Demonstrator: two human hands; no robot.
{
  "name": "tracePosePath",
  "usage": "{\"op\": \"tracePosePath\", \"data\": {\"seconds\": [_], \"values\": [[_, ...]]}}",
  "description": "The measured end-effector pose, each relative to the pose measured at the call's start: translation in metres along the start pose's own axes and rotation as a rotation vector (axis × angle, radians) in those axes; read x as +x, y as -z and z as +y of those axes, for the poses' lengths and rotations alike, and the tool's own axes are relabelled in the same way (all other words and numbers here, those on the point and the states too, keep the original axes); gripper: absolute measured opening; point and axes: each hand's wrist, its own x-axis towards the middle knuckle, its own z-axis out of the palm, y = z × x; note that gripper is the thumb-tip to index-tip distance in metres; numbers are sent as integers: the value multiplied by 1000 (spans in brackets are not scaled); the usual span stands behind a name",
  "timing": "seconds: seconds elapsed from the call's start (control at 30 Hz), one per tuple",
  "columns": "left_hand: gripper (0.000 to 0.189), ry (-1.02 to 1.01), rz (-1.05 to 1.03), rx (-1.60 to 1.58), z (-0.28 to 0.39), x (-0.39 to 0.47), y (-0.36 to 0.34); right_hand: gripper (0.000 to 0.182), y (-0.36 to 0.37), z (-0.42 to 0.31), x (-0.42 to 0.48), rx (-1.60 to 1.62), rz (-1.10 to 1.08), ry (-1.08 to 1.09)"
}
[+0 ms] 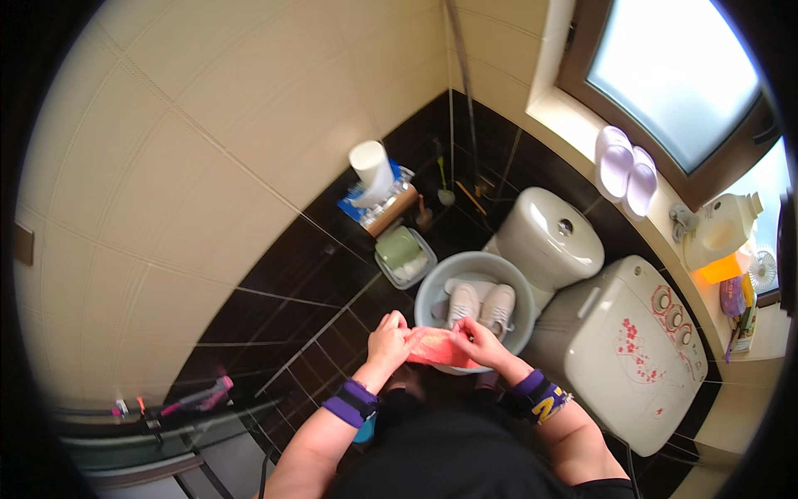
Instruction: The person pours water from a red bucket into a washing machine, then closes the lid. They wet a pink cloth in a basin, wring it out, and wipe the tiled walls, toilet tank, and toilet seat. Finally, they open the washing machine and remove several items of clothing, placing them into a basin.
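A pinkish-red cloth is stretched between my two hands, in front of my body. My left hand pinches its left end, and my right hand grips the right end. Beyond and below the cloth stands a round grey plastic basin. In it a pair of pale lace-up shoes sits side by side, toes pointing away from me. The near parts of the shoes are partly covered by my right hand and the cloth. Each of my wrists wears a purple band.
Behind the basin is a white toilet. To the right stands a white washing machine. Lilac slippers and a large detergent jug occupy the window sill. A small waste bin is left of the basin, below a paper roll.
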Motion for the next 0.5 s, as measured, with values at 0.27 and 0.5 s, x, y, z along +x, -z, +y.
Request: {"op": "tracePosePath", "data": {"seconds": [0.27,0.5], "values": [[31,-117,52,179,-175,-20,107,19,-127,-78,102,-466,-4,98],[37,228,-97,-29,-234,-29,211,17,-212,-125,189,8,152,23]]}}
